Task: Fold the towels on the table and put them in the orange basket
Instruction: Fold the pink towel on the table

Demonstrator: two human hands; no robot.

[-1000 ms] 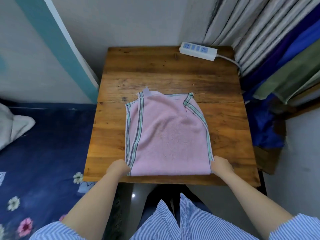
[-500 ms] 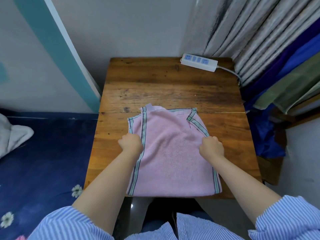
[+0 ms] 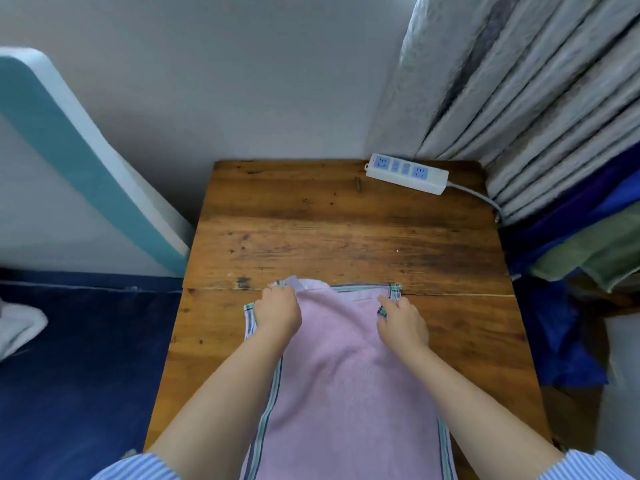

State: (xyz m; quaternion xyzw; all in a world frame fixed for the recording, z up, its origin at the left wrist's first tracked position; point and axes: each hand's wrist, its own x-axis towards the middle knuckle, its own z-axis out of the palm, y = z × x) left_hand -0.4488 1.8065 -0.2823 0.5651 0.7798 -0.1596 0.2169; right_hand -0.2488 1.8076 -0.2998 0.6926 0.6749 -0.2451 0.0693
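Home bedroom: my wooden table (image 3: 346, 230) beside blue bedsheet (image 3: 86, 358), grey curtain (image 3: 519, 81), power strip (image 3: 407, 173), hanging clothes (image 3: 588, 244).

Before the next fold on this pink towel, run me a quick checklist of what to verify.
1. Left hand on the far-left corner of the pink towel: ok, fingers curled on it.
2. Right hand on the far-right corner: ok, pinching the striped edge.
3. Towel flat: ok.
4. Far edge aligned: not ok, left side pokes out.
5. Power strip clear of the towel: ok.
6. Orange basket located: cannot tell, not in view.
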